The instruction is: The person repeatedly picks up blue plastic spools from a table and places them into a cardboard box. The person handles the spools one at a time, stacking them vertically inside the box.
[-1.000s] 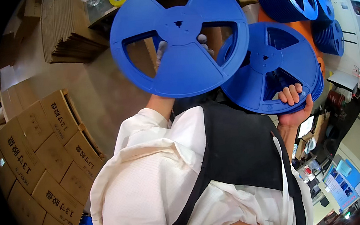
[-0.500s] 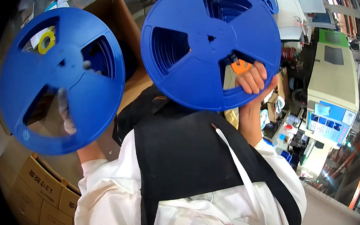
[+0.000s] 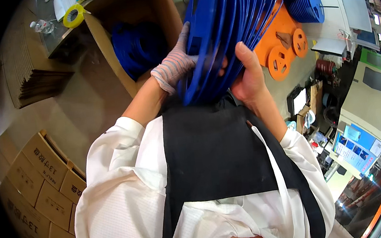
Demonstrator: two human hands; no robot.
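Several blue reels (image 3: 232,26) edge-on, upright; left hand (image 3: 175,65), right hand (image 3: 248,73) clasping them.

**Blue reels held edge-on in a stack**

I saw a stack of blue plastic reels (image 3: 232,26) pressed together, flat faces against one another and turned nearly edge-on to my view, so their thin round rims fanned out as a row of curved lines. The stack stood upright and tilted a little, raised in front of the chest. Cut-out windows showed in the outermost flange. It sat clamped from both sides, above an open cardboard box holding more blue reels.
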